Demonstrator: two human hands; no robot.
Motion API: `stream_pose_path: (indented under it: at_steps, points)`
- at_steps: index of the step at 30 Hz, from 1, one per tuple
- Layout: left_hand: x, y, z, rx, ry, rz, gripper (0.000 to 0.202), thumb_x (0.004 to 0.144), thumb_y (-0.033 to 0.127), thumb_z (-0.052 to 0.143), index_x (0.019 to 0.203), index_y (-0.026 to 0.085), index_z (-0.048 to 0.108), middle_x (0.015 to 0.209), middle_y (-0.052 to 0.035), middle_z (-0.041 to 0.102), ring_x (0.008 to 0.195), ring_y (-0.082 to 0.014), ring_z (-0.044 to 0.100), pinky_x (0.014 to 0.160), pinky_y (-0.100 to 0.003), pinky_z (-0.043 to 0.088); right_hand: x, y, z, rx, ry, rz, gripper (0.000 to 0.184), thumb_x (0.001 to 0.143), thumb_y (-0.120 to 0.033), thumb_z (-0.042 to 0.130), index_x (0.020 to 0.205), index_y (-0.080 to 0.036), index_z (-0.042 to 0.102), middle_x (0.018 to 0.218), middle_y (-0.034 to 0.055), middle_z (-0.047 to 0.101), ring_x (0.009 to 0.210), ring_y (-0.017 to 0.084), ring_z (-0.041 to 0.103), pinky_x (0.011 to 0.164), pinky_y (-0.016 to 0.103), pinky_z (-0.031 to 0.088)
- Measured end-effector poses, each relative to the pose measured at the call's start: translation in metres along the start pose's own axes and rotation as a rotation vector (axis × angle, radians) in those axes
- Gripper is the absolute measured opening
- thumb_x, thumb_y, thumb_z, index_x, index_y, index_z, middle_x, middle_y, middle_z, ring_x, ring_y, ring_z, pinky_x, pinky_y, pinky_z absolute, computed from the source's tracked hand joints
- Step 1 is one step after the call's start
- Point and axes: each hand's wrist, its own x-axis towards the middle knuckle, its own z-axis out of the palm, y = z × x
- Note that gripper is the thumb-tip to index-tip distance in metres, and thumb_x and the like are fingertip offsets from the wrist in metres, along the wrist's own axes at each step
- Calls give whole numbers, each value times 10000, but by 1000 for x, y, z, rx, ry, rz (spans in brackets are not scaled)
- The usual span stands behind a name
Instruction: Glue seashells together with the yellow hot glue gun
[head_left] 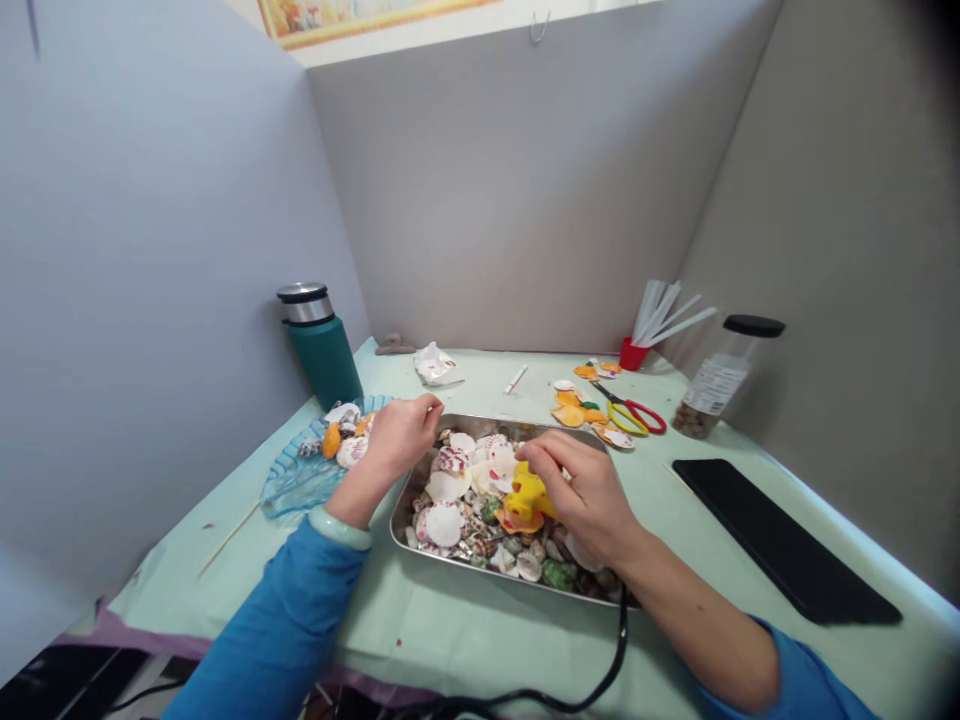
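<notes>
**Holdings**
- Right hand [589, 495]: fingers wrapped tight round a yellow glue gun [529, 495], low over the seashells [442, 523] in the steel tray [487, 422], right of its middle.
- Left hand [401, 435]: at the tray's far-left corner, fingertips pressed together. I cannot tell whether they nip anything.

**Hazards (my judgement)**
- The gun's nozzle is hidden among the shells. If hot, it could burn my fingertips or string glue onto shells I don't mean to touch.
- The black cord [619, 650] runs off the tray's near-right corner. A tug on it could drag the tray or snag my sleeve.

**Surroundings, from the tray**
- Left: blue glass plate [300, 485] bearing shells, close to my left wrist.
- Beyond that: green flask [322, 350].
- Far right: scissors [634, 412], red cup [634, 355] of white sticks, lidded jar [716, 385].
- Right: black flat slab [780, 540] on the desk.
</notes>
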Motion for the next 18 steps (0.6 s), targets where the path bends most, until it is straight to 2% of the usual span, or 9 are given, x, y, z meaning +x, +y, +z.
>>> stream_pose_path:
  at_steps: [18]
  points:
    - [0, -8, 4, 15, -57, 3, 339, 877, 364, 362, 943, 213, 659, 807, -74, 708, 728, -206, 637, 601, -266, 368, 0, -3, -2, -52, -53, 8, 320, 933, -303, 372, 760, -165, 604, 702, 28, 575, 661, 124, 512, 643, 252, 373]
